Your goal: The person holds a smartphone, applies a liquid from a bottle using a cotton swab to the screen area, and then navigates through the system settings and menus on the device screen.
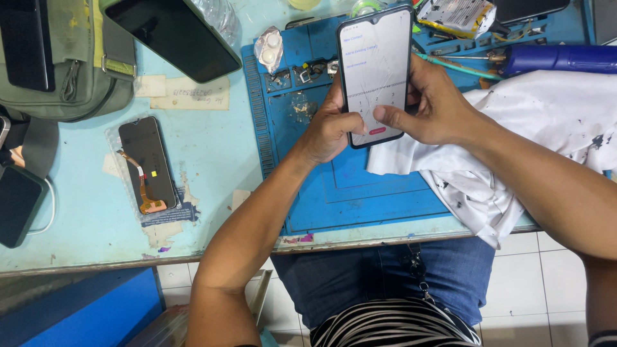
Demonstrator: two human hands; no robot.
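Both hands, left hand (328,132) and right hand (434,106), clamped on lit phone (375,71); glass probably cracked, slippery, fragile: grip by edges.

Your arms are bare to above the elbow. You wear blue jeans (360,276) and a black-and-white striped top (392,324), with a dark keyring clip (419,273) hanging at the waist.

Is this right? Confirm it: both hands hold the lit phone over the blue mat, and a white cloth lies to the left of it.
Not quite. In the head view, the left hand and right hand do hold the lit phone over the blue mat, but the white cloth lies to its right, under the right forearm.
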